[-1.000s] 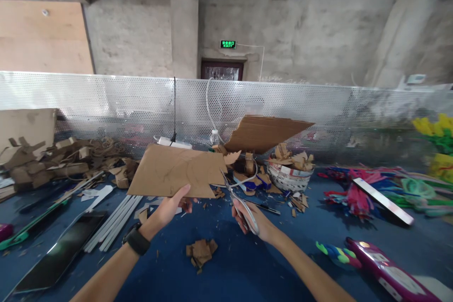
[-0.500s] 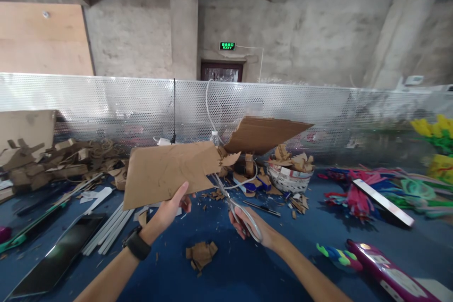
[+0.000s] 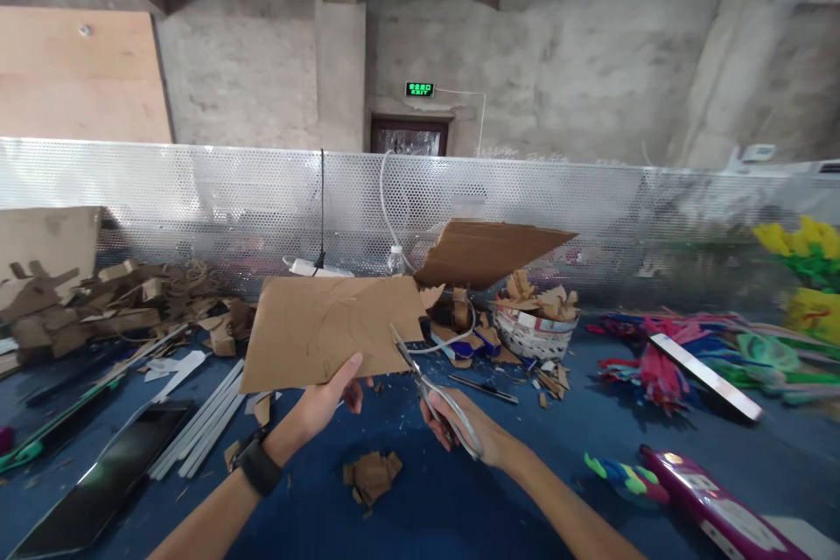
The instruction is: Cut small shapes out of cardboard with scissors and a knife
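My left hand (image 3: 328, 394) pinches the lower edge of a flat cardboard sheet (image 3: 315, 324), thumb on the near face. Faint pencil curves mark that face. My right hand (image 3: 459, 420) is closed around the handles of metal scissors (image 3: 430, 383). The blades reach the sheet's lower right side, one of them lying over its face. Below my hands, a small pile of cardboard scraps (image 3: 373, 479) rests on the blue table (image 3: 420, 516). My fingers behind the sheet are partly hidden.
Cardboard pieces (image 3: 131, 306) heap up at the left, near white sticks (image 3: 200, 420) and a dark tablet (image 3: 111, 472). Behind stand a paper basket (image 3: 535, 334) of scraps and a large cardboard piece (image 3: 492, 254). Pink and green strips (image 3: 662, 367) and a purple case (image 3: 715, 499) lie right.
The cardboard sheet has shifted right and levelled out. The scissors have moved slightly left, and their blades now overlap the sheet's lower right part.
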A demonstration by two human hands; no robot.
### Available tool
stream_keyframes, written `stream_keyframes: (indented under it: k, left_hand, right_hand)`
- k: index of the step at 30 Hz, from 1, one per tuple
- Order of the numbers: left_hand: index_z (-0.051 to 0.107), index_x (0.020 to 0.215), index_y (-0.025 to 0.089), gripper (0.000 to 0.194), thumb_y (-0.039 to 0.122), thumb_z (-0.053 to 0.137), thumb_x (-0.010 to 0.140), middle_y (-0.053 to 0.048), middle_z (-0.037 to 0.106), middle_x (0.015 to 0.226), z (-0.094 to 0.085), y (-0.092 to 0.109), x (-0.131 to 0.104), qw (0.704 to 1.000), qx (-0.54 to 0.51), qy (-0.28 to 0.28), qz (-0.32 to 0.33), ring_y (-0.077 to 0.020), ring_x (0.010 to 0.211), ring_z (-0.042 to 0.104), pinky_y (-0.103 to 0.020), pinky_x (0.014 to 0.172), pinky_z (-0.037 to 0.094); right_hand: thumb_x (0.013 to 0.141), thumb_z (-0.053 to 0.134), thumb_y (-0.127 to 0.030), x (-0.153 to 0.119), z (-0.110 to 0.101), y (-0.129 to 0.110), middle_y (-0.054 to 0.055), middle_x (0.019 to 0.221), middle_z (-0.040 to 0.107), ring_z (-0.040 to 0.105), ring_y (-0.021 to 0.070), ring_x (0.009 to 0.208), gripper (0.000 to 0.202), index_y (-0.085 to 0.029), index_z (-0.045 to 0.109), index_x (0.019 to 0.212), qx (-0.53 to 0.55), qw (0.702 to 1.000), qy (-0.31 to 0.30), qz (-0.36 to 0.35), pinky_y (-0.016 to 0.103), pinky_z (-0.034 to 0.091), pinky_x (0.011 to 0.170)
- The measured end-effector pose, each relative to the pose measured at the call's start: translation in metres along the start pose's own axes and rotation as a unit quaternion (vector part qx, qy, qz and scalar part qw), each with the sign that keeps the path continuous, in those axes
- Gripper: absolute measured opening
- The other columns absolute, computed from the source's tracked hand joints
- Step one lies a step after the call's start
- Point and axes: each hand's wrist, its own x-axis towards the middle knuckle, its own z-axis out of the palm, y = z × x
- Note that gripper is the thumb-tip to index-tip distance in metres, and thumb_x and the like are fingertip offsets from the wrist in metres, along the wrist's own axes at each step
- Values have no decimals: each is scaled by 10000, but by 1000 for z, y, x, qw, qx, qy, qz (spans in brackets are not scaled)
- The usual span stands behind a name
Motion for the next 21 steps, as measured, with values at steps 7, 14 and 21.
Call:
stream_keyframes:
  k: [7,14,21]
  left_hand:
    - [689,792,212,546,737,571,884,-59,694,798,8,4,-3,1000,-12,0,10,-173,543,550,-332,576,465]
    - [669,871,201,559,754,584,863,-66,677,848,7,-1,0,999,-37,-2,0,-162,563,549,-332,575,477]
    - [668,842,204,564,759,567,868,-59,681,841,7,-9,4,999,-51,-1,-5,-155,548,545,-317,560,475]
  right_hand:
    - [869,465,-905,4,2,6,-42,606,495,478,129,481,706,-208,547,790,-14,1000,20,2,275,352,525]
    - [855,527,-880,4,5,1,-21,597,510,500,139,521,682,-221,500,686,-44,998,41,16,280,399,559]
    - [921,516,-803,0,9,0,-14,621,507,505,146,555,627,-222,480,688,-95,993,72,13,275,413,553]
